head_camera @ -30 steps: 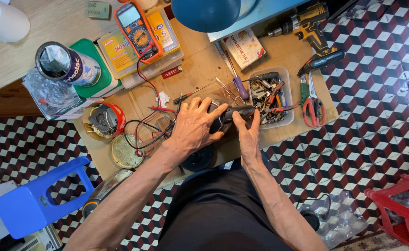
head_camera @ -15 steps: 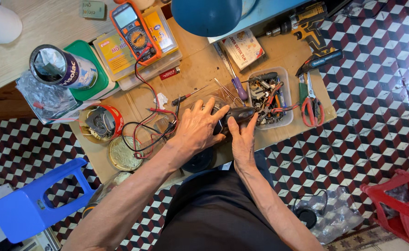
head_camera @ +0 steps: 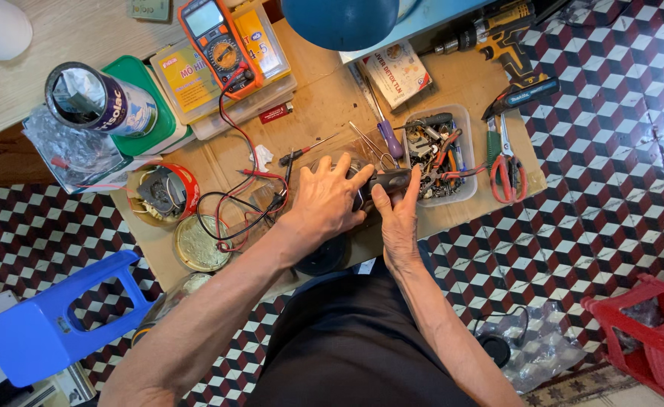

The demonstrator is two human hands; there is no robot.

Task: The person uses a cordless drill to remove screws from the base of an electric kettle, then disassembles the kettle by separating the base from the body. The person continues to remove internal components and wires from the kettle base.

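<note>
Both hands meet at the middle of a cardboard-covered table (head_camera: 332, 105). My left hand (head_camera: 326, 202) lies over one end of a dark cylindrical part (head_camera: 389, 181), fingers spread and curled round it, and hides what is beneath. My right hand (head_camera: 400, 217) grips the same part from below, its thumb and fingers pinching the other end. The part lies just left of a clear plastic tray (head_camera: 464, 120) of small tools. Red and black test leads (head_camera: 234, 211) run from beside my left wrist up to an orange multimeter (head_camera: 217, 39).
Around the hands lie a purple screwdriver (head_camera: 387, 137), red-handled pliers (head_camera: 507, 172), a cordless drill (head_camera: 498, 39), a tin can (head_camera: 99, 102), a red ring (head_camera: 163, 193) and a round tin lid (head_camera: 199, 243). A blue stool (head_camera: 49, 320) and a red stool (head_camera: 648, 335) stand on the chequered floor.
My right hand has slid a little left along the dark part, closer to my left hand. The left hand has stayed over it.
</note>
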